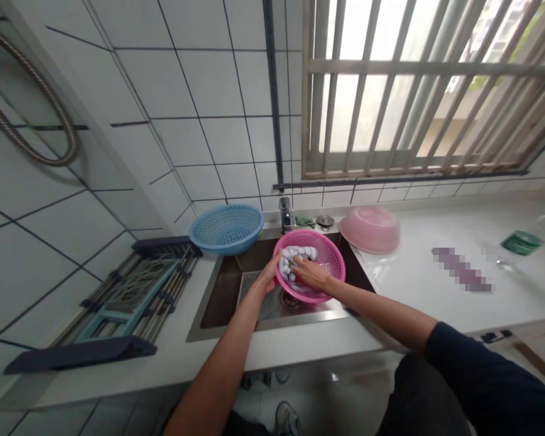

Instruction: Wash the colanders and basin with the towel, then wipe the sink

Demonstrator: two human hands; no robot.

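A pink perforated plastic basket [335,259] is tilted over the steel sink [249,290]. My left hand [269,275] grips its left rim, with the thumb toward the inside. Inside the basket, my right hand [312,275] has its fingers pressed into a bunched white cloth [300,252] with dark markings, held against the basket's left inner wall. Part of the cloth is hidden under that hand.
Left of the faucet [285,215], a blue perforated basket [229,227] leans over the sink's back corner. A pink bowl [370,229] lies upside down on the right counter, near a drain strainer [325,221]. A folding rack [138,297] stands at left, and a plastic bottle [522,242] at far right.
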